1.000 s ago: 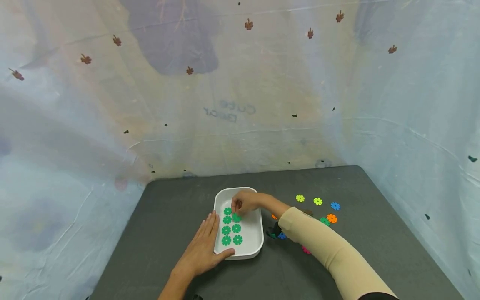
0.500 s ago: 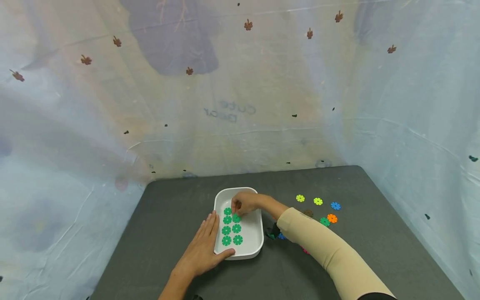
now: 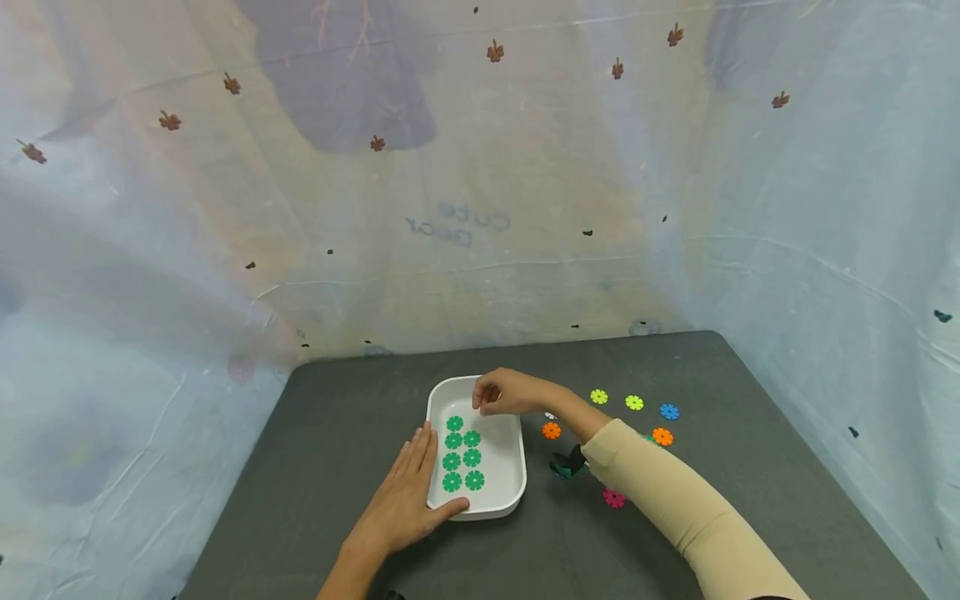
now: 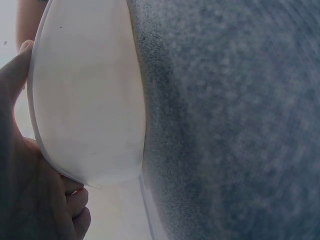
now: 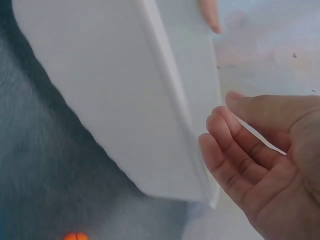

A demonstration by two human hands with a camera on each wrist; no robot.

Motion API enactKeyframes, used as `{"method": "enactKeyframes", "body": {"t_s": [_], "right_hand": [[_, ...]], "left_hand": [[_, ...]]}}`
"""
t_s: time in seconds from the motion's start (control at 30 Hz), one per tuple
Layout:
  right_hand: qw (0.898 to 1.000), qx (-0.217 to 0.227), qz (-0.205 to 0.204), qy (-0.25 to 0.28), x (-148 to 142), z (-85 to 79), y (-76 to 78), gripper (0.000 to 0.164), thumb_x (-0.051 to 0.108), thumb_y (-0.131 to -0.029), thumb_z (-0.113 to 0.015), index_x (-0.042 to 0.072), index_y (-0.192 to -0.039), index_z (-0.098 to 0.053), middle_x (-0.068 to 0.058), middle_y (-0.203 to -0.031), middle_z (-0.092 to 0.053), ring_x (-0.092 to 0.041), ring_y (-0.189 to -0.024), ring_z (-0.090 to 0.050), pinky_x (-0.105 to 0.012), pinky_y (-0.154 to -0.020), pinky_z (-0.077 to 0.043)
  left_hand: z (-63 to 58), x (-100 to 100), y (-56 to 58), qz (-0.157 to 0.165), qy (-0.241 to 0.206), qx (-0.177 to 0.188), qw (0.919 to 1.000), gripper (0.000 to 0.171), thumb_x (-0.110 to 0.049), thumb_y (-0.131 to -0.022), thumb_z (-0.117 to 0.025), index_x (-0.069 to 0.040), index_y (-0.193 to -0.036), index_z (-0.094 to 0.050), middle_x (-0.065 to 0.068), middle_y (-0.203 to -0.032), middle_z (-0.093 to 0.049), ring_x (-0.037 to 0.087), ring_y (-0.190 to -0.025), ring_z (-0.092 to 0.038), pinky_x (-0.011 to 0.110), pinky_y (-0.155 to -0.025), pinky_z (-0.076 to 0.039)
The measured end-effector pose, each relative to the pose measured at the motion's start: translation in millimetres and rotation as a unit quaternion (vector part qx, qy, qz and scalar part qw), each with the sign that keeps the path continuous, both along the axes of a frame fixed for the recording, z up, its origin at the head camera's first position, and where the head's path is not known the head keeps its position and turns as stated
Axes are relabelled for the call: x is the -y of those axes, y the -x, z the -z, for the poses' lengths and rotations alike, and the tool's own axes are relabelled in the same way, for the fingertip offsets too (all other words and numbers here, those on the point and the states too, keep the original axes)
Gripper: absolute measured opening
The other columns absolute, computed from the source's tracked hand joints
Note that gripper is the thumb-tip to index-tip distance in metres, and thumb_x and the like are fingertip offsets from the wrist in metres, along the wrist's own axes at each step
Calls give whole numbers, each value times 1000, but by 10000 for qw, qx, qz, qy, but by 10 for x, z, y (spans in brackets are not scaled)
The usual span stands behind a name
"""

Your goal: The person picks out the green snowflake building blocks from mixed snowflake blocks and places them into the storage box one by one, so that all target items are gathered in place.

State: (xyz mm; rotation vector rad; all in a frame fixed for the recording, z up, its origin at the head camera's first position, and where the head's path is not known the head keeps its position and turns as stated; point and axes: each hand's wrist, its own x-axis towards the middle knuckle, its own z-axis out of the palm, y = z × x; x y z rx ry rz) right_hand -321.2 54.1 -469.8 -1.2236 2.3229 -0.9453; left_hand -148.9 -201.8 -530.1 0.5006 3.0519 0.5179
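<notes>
A white tray [image 3: 504, 492] holds several green notched plastic discs [image 3: 472, 457] in two columns on its floor. My left hand [image 3: 401, 492] rests along the tray's left side, fingers straight, thumb over the near rim. In the left wrist view, that hand [image 4: 35, 185] lies against the rim of the tray [image 4: 90, 100]. My right hand [image 3: 507, 392] hovers over the tray's far right part, above the discs and apart from them. Its fingers [image 5: 232, 150] are loosely bent, and the right wrist view shows nothing between them and the thumb.
Right of the tray, loose discs lie on the dark grey table [image 3: 360, 417]: yellow [image 3: 634, 402], blue [image 3: 670, 412], orange [image 3: 551, 430] and pink [image 3: 614, 498] among them. My right forearm covers part of that group. A printed plastic sheet [image 3: 465, 292] hangs behind the table.
My right hand has let go of the green disc at the top of the right column and lifted up and slightly right. The disc stays in the tray. My left hand has not moved.
</notes>
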Motion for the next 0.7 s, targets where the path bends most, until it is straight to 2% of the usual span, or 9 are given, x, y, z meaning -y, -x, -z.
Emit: {"method": "enactKeyframes", "body": {"t_s": [0.13, 0.27, 0.43, 0.53, 0.7], "right_hand": [[9998, 5, 173, 87, -217, -101, -58, 7, 9, -104, -72, 14, -109, -74, 3, -103, -72, -8, -94, -68, -30, -90, -60], [9993, 30, 293, 243, -460, -155, -135, 6, 11, -105, -71, 11, -111, -74, 2, -103, -72, -16, -96, -69, -33, -90, -60], [9979, 70, 495, 422, -779, -131, -218, 10, 12, -106, -70, 6, -113, -74, -4, -106, -73, -27, -100, -72, -35, -91, -62], [9965, 134, 721, 403, -971, -104, -266, 7, 12, -106, -70, 9, -111, -74, -6, -107, -74, -25, -100, -72, -33, -91, -62], [9936, 133, 1057, 382, -1276, -24, -330, 5, 11, -106, -69, 12, -108, -74, -6, -107, -74, -31, -101, -72, -31, -89, -62]], "left_hand": [[0, -2, -6, -9, -2, -32, 10000, 121, -75, -92, -68, -2, -172, -14, 14, -181, -6, 31, -167, -9, 54, -135, -15], [-5, -7, -12, 3, -39, -51, 10000, 121, -74, -92, -69, -1, -171, -15, 14, -180, -7, 32, -167, -10, 54, -135, -16], [-11, -7, -15, 31, -29, -77, 10000, 121, -76, -92, -68, -1, -171, -15, 15, -180, -8, 32, -167, -11, 54, -134, -17], [-11, -1, -16, 46, -26, -83, 10000, 122, -78, -92, -66, 0, -171, -14, 16, -180, -8, 32, -167, -10, 53, -134, -17], [-11, 2, -16, 62, -79, -93, 9999, 123, -79, -91, -66, 0, -171, -15, 16, -180, -8, 32, -167, -11, 54, -134, -17]]}}
